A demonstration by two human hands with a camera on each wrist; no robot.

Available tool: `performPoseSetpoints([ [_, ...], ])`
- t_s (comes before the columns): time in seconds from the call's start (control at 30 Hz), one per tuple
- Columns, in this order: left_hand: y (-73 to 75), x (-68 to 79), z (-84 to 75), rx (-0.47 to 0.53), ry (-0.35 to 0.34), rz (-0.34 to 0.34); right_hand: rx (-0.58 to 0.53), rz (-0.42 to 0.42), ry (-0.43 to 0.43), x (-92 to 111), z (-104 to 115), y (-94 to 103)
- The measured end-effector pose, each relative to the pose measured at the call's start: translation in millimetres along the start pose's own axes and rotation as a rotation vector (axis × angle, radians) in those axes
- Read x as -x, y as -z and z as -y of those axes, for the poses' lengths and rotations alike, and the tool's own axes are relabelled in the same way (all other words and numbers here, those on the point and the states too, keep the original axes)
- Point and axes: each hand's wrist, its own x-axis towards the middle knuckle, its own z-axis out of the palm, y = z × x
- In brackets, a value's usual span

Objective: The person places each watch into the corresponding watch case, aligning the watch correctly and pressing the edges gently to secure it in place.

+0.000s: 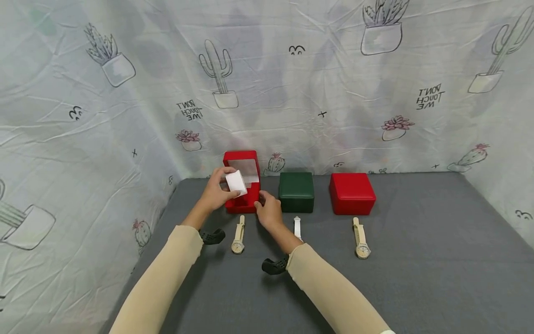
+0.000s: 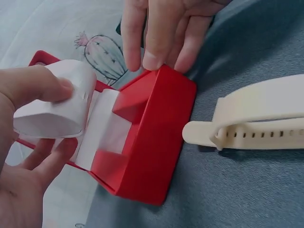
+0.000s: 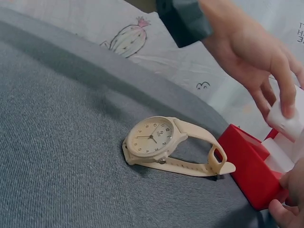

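A red watch box [image 1: 243,208] stands with its lid raised, white lining inside the lid and red walls below. My left hand [image 1: 217,189] holds a white watch cushion [image 1: 236,183] between thumb and fingers, above the box. Its oval end shows in the left wrist view, with no watch around it. At the box's right side, my right hand [image 1: 270,209] grips the wall near the front corner, thumb and fingertips at the rim. A cream wristwatch [image 3: 152,137] lies just in front of the box, its strap end pointing toward it.
Right of the open box stand a closed green box [image 1: 296,192] and a closed red box [image 1: 352,194]. A white-strapped watch [image 1: 297,227] lies before the green one, partly behind my right arm. Another cream watch [image 1: 361,241] lies before the red one. A patterned curtain [image 1: 267,83] hangs behind.
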Motion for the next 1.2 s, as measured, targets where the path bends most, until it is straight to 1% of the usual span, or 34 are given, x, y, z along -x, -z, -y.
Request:
performPoseSetpoints([
  [0.03,0.9,1.9,-0.5,0.02,0.009,0.002,-0.007,0.002,0.004,0,0,1.2],
  [0.17,4.8,11.2,0.1,0.045,0.025,-0.001,-0.023,0.012,0.015,1,2,5.5],
  [0.37,11.2,27.6,5.5,0.008,0.045,0.006,-0.001,0.035,0.063,6,3,11.1],
  [0.5,14.4,41.4,7.0,0.005,0.054,0.028,0.008,0.063,0.099,13,6,14.8],
  [0.63,16.3,55.8,6.4,0.012,0.066,0.052,-0.027,0.091,0.146,22,8,18.4],
  [0.7,17.4,62.0,7.3,0.022,0.06,0.064,-0.033,0.113,0.167,27,9,20.2],
  [0.83,18.9,72.7,13.6,0.043,0.064,0.085,0.003,0.197,0.196,34,9,21.8],
  [0.97,19.2,82.1,17.7,0.059,0.076,0.109,0.041,0.328,0.205,38,10,23.1],
  [1.13,17.7,91.0,20.4,0.072,0.076,0.123,0.152,0.495,0.213,41,10,23.0],
  [1.2,17.3,93.5,21.3,0.079,0.069,0.127,0.205,0.541,0.242,42,10,22.1],
])
